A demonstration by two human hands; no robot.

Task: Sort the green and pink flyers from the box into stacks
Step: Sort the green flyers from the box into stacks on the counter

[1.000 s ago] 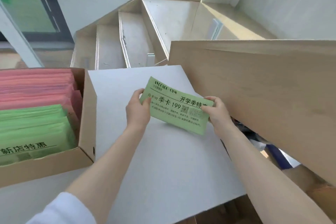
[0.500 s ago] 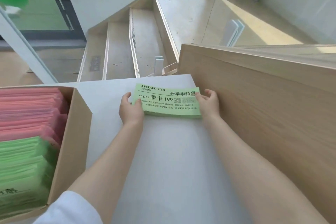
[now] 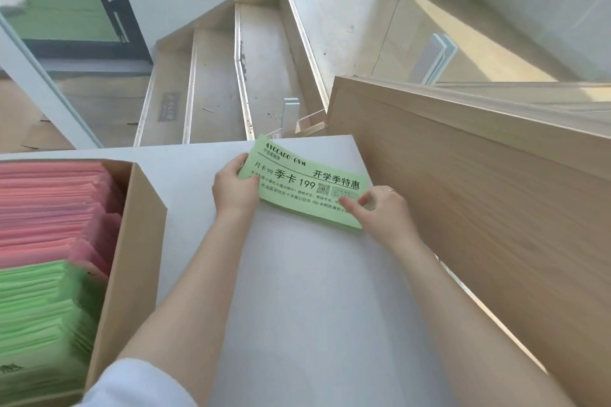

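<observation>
Left hand (image 3: 235, 192) grips the green flyers (image 3: 307, 190) at their left end; right hand (image 3: 380, 208) pinches the right end. Stack's long axis runs hand to hand, on the counter (image 3: 314, 307), well right of the box (image 3: 132, 241).

The box (image 3: 132, 241) stands at the left of the counter (image 3: 297, 307), flyers (image 3: 49, 225) packed inside it; a separate stack of flyers (image 3: 307, 188) lies on the counter's far part, right of the box; the left hand (image 3: 234, 190) holds the stack's left end, the right hand (image 3: 380, 211) its right end; a board (image 3: 496, 208) stands along the counter's right edge; stairs (image 3: 231, 76) descend beyond the far edge.
</observation>
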